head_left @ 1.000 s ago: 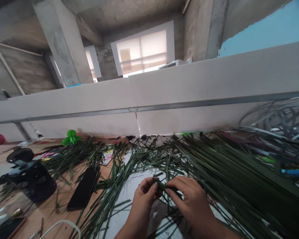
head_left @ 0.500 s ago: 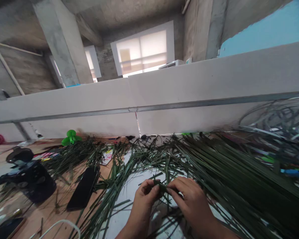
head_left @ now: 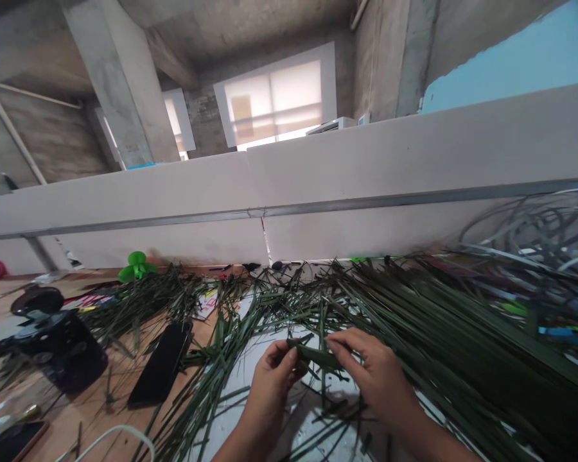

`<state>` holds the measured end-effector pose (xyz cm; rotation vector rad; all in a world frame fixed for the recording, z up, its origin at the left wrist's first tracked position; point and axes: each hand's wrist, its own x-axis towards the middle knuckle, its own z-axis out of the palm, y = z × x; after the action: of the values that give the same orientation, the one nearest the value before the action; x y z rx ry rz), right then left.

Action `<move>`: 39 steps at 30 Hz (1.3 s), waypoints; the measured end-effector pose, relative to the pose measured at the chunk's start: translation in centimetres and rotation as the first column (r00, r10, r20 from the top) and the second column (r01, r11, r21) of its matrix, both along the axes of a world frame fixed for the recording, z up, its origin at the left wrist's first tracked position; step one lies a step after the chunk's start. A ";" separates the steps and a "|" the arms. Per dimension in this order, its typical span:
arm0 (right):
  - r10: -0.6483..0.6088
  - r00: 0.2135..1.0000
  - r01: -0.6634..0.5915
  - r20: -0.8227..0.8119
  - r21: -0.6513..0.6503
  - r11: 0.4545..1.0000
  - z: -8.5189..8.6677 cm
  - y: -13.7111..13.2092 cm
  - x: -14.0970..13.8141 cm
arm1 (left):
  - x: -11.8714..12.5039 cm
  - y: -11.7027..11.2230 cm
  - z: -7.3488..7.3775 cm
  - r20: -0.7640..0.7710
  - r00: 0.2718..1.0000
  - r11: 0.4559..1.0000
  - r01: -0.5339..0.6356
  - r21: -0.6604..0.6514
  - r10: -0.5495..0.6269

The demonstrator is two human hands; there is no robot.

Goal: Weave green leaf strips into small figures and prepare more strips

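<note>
Concrete beams and a bright window fill the top of my feed, and a long white partition wall (head_left: 366,186) crosses the middle of the frame. Below it lies the brown wooden tabletop (head_left: 101,404), strewn with a thick heap of long dark green leaf blades (head_left: 443,321) that fans from the centre to the lower right.

At the lower centre I see the left hand (head_left: 272,375) and the right hand (head_left: 376,375) over a white sheet (head_left: 257,366). Between them they hold a narrow folded green leaf strip (head_left: 316,355), lifted just above the sheet and lying almost level. The left thumb and forefinger are pinched on its left end. The right thumb and forefinger are pinched on its right end, with the other right fingers loosely curled.

Compared with a second ago, the hands have drawn apart. Then the fingertips almost met over a short bunched piece, and now a longer stretch of the strip shows between them. Both hands also sit a little higher in the frame than before.

Left of the hands, a flat black phone (head_left: 161,362) lies on the wood where it lay before, and a bulky black device (head_left: 58,343) stands at the far left. A small bright green plastic propeller (head_left: 135,265) sits by the wall in the left middle, and a white cable (head_left: 120,433) curls at the lower left edge.
</note>
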<state>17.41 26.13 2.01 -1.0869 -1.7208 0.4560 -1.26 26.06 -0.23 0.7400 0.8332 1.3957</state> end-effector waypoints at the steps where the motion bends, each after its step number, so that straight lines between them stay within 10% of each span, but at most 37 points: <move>1: -0.010 0.999 0.009 -0.037 -0.010 1.000 0.1 0.3 0.3 | -0.2 0.2 0.0 0.003 1.000 1.000 -0.015 -0.005 0.015; 25: -0.038 0.957 -0.032 -0.287 -0.237 0.971 -1.5 1.8 0.6 | -1.4 1.1 0.0 0.026 0.997 0.998 -0.067 -0.012 0.067; 39: 0.143 0.783 -0.494 -0.605 -0.464 0.735 -1.7 1.7 -0.5 | -0.9 0.5 1.3 0.046 0.999 0.999 -0.025 -0.025 0.026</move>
<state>16.96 27.79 0.36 -0.9320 -1.2639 1.4915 -2.14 26.58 1.04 0.6781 0.8245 1.4180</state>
